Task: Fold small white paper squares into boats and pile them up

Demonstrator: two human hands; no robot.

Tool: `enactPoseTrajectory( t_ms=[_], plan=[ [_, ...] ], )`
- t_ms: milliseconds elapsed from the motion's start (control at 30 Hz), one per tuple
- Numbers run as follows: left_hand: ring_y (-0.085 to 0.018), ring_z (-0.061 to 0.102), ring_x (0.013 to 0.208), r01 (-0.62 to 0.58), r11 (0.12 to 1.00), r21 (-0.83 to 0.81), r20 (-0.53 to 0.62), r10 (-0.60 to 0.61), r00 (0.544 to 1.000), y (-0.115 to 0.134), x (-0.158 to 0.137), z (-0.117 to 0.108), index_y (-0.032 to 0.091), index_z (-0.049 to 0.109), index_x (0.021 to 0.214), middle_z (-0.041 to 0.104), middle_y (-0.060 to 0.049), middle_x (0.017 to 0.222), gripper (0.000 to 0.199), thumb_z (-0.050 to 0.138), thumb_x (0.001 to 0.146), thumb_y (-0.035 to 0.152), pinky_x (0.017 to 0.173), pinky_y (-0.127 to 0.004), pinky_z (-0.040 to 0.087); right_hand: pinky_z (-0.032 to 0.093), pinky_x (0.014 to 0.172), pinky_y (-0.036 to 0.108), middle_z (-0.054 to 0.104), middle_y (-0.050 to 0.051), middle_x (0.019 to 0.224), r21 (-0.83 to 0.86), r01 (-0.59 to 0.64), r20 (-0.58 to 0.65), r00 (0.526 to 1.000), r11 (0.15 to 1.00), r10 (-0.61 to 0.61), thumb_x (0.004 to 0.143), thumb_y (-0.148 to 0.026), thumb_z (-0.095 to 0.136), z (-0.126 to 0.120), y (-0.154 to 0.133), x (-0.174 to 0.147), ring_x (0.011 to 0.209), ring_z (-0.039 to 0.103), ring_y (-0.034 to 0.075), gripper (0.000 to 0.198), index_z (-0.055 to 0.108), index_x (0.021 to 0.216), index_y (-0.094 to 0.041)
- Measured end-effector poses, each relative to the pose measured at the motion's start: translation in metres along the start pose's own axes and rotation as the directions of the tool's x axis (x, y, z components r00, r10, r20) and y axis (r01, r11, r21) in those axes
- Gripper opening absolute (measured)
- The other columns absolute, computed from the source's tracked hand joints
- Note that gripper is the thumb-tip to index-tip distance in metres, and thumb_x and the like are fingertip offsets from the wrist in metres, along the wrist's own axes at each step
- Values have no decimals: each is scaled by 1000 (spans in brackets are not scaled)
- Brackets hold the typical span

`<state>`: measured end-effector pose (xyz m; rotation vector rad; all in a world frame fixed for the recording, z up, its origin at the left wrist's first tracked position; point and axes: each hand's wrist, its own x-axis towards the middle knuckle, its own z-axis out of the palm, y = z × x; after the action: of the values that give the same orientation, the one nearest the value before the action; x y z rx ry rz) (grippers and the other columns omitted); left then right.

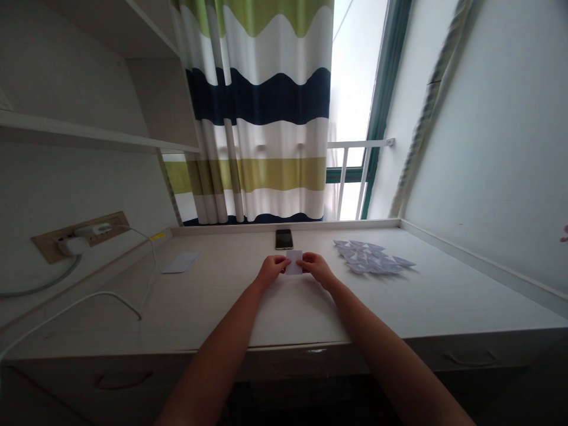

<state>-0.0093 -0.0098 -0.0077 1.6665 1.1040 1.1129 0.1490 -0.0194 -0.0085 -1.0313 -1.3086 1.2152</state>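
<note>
A small white piece of paper (293, 264) is held up just above the desk, between both hands. My left hand (271, 269) pinches its left edge, thumb in front. At the right edge my right hand (316, 267) grips it the same way, with the other fingers behind the sheet. Right behind the paper a dark phone (284, 239) lies flat on the desk. To the right sits a cluster of folded white paper pieces (370, 257) with pointed ends. Several flat white sheets (181, 262) lie at the left.
The white desk (213, 313) has a raised rim at the back and drawers in front. A white cable (110, 294) runs over its left side from a wall socket (82, 236). A striped curtain (266, 118) hangs behind, beside a window. Shelves (89, 131) project at upper left.
</note>
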Motion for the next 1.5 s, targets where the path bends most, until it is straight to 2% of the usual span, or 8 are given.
enactPoseTrajectory(
  t_ms=[167,567,800,1033,1233,1500],
  plan=[
    [-13,55,60,-1,1000,25,-17,1,1000,2,-1,-1,10,64,76,63,-5,69,26,58,67,33,58,-27,44,50,63,28,63,3,68,28,-19,-8,1000,999,19,64,-21,66,0,-6,-4,62,59,13,12,59,70,-13],
    [-13,52,57,-10,1000,18,-18,11,1000,0,1,0,11,64,70,61,-4,64,24,59,64,34,56,-25,43,48,53,23,59,-1,53,18,-47,-97,994,999,49,63,-15,66,1,-4,0,48,54,9,10,57,60,-13],
    [-13,52,57,-38,999,-3,-51,37,998,-4,4,-1,11,63,69,60,-4,63,26,57,65,36,55,-25,43,48,55,23,62,2,62,-7,-57,-69,996,998,56,66,-18,64,1,-12,-7,53,56,9,6,61,67,-12],
    [-12,51,54,-53,999,-9,-50,52,997,-7,5,-1,11,63,68,59,-3,59,28,58,64,39,54,-25,42,45,52,22,58,-1,52,-33,-50,-96,994,998,46,64,-16,65,0,-7,-3,47,52,8,8,58,60,-13],
    [-13,52,58,-55,998,9,-87,56,995,0,0,-2,12,63,70,59,-3,62,28,57,66,38,55,-26,43,46,53,23,60,0,56,-5,-37,-44,998,999,37,62,-23,67,-1,-4,-2,51,55,9,13,60,66,-13],
    [-11,49,52,-77,997,-7,-93,77,993,-3,2,-2,12,61,66,55,0,55,26,56,66,38,54,-25,41,43,50,22,58,-1,51,-31,-13,-27,1000,999,12,63,-22,66,-1,-1,0,46,54,9,13,56,64,-13]
  ],
)
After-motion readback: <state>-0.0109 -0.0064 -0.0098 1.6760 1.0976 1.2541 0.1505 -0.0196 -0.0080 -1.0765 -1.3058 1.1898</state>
